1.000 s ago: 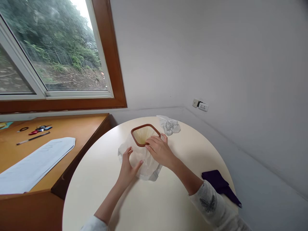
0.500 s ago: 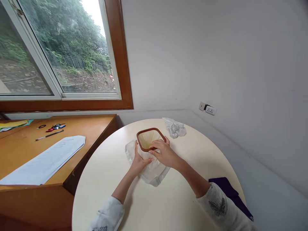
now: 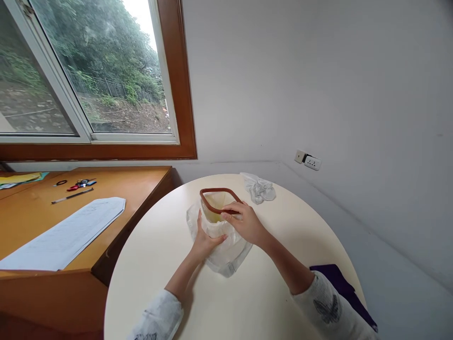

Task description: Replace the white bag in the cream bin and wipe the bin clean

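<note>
A small yellowish trash bin (image 3: 221, 219) stands on the round table, lined with a translucent white plastic bag (image 3: 226, 257) that drapes down its outside. My left hand (image 3: 204, 241) grips the near side of the bin through the bag, thumb and fingers spread around it. My right hand (image 3: 247, 221) is closed on the right edge of a brown rim ring (image 3: 209, 206). The ring is tilted, its near side raised off the bin's mouth while the far side sits close to it. Part of the bin is hidden behind the bag and my hands.
On the round cream table (image 3: 152, 278) lie a crumpled clear bag (image 3: 261, 190) at the back and a dark purple cloth (image 3: 334, 276) at the right. A wooden desk (image 3: 141, 182) on the left holds papers (image 3: 71, 236), a pen (image 3: 72, 196) and keys (image 3: 82, 184).
My right hand has raised the near side of the brown ring off the bin's mouth, so the bag-covered edge shows below it. My left hand stays on the bin.
</note>
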`<state>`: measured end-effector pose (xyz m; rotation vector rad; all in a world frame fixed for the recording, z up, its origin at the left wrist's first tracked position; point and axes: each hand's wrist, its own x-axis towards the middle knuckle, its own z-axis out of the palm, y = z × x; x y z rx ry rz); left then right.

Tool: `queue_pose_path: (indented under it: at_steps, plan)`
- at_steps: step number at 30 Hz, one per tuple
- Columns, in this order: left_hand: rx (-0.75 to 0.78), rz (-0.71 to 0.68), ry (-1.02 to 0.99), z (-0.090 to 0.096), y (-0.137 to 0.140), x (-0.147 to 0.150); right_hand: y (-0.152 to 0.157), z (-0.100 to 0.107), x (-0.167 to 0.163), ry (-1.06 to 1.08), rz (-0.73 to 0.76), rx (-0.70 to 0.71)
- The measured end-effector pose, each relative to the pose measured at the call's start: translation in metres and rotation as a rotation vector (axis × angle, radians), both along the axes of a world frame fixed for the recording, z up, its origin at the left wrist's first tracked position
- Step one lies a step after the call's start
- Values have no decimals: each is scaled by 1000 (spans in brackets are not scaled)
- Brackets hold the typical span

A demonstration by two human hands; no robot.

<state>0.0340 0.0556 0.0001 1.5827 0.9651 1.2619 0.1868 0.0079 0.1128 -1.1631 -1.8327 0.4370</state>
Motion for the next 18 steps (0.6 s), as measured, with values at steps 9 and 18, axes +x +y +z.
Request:
queue_pose_path:
  at_steps: [9,18]
  plan:
    - [12,-28,4,-1,-1,-1,6,-3,4,243,40,-76]
    - [54,-2,25,5,-5,2,-2,-9,-4,-146,-27,202]
